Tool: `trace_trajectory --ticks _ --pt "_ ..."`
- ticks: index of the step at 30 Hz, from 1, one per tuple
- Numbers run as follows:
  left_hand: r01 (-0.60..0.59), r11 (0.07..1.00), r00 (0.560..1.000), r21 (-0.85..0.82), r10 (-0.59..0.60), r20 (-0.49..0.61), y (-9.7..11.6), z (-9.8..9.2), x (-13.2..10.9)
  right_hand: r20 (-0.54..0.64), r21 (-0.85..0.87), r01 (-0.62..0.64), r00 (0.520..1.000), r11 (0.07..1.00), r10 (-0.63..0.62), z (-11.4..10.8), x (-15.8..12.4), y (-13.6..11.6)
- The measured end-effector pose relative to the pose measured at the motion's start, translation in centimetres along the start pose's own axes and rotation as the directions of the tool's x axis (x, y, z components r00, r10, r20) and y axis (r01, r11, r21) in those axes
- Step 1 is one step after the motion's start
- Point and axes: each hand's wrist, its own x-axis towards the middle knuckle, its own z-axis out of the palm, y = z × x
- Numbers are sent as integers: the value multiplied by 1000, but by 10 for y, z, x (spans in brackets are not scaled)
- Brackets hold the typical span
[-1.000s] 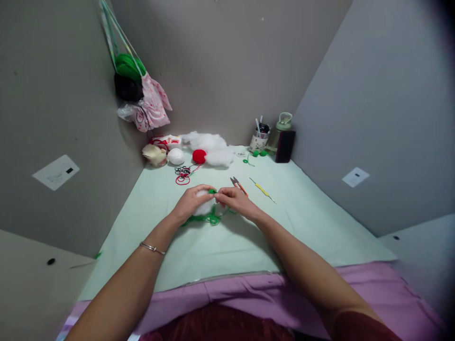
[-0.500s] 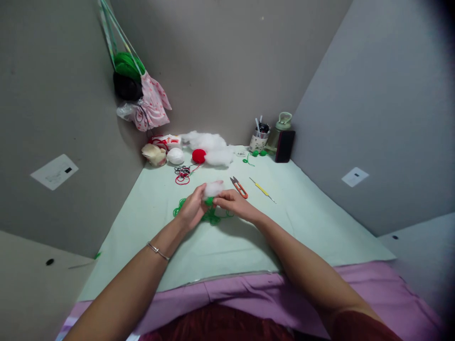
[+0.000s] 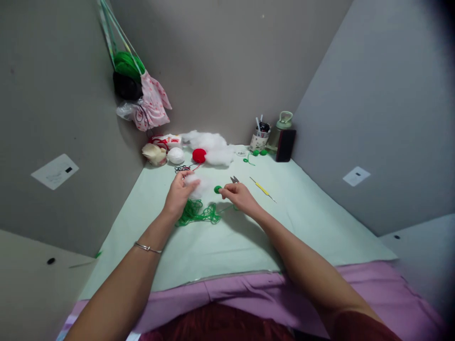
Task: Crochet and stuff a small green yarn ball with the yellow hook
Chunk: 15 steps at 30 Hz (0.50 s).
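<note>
My left hand is closed on a tuft of white stuffing, its thumb lying across the fluff. To the right, my right hand pinches a small round green crocheted piece between thumb and fingertips. A gap separates the green piece from the stuffing. Loose green yarn lies tangled on the table below both hands, and a strand runs toward the right hand. The orange thread snips are mostly covered by my right hand; only their dark blades show.
A yellow crochet hook lies right of my hands. Behind stand a red yarn ball, white yarn ball, heaped stuffing, a phone, a pen cup and small green balls. Walls enclose the table's back and sides.
My hands have moved apart. The left went leftward with the stuffing, and the right shifted slightly right with the green piece, now covering most of the snips. More green yarn shows.
</note>
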Motion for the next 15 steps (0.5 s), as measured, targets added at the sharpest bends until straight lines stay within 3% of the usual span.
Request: trace_trajectory --ticks 3,6,11,15 --pt "27 998 997 52 -31 65 -3 3 -2 -87 -131 7 996 991 -18 2 -1 -1" --pt "36 991 989 131 -54 137 -8 13 -9 -91 -243 47 993 969 -72 6 -5 -4" --pt "-34 980 997 195 19 80 -15 19 -10 -10 -361 145 987 921 -159 11 -9 -4" --pt "-18 976 997 215 0 80 -18 18 -9 43 -404 203 978 892 -203 10 -8 -2"
